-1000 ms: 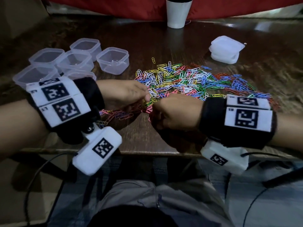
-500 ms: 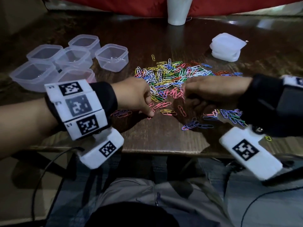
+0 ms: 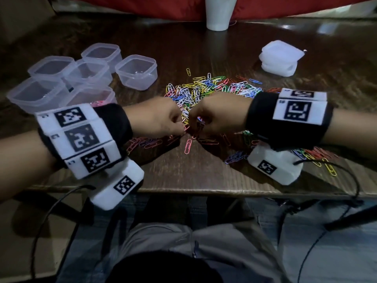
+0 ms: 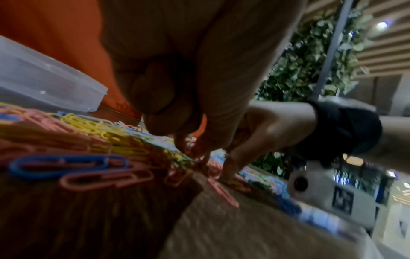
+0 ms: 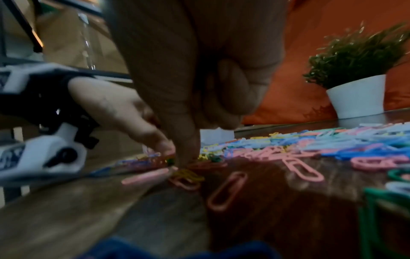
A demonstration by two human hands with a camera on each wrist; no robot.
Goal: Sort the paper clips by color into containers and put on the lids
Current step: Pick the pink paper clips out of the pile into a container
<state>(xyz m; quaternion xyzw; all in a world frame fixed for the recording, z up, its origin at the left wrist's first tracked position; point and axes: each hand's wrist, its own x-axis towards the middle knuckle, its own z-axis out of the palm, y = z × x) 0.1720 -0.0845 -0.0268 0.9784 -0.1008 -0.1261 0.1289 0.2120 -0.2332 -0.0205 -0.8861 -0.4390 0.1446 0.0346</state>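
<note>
A dark wooden desk [image 3: 204, 176] is seen from above, with a heap of mixed-colour paper clips [image 3: 206, 88] spread across its middle. At the near edge of the heap the left hand [image 3: 155, 117] and the right hand [image 3: 218, 115] are brought together, knuckles up, fingertips almost touching. Both are curled down onto pink clips [image 3: 188, 145], which appear to be pinched there, probably so that one colour is gathered first; whether a clip is truly held in either grip cannot be told, since the fingertips are blurred in both wrist views. Clear plastic containers [image 3: 135, 71] are grouped at the far left, within reach of the left hand; pink clips seem to lie in the nearest one [image 3: 89, 97]. A stack of white lids [image 3: 280, 58] is set far right, not yet used. A white plant pot [image 3: 219, 13] stands at the far edge.
</note>
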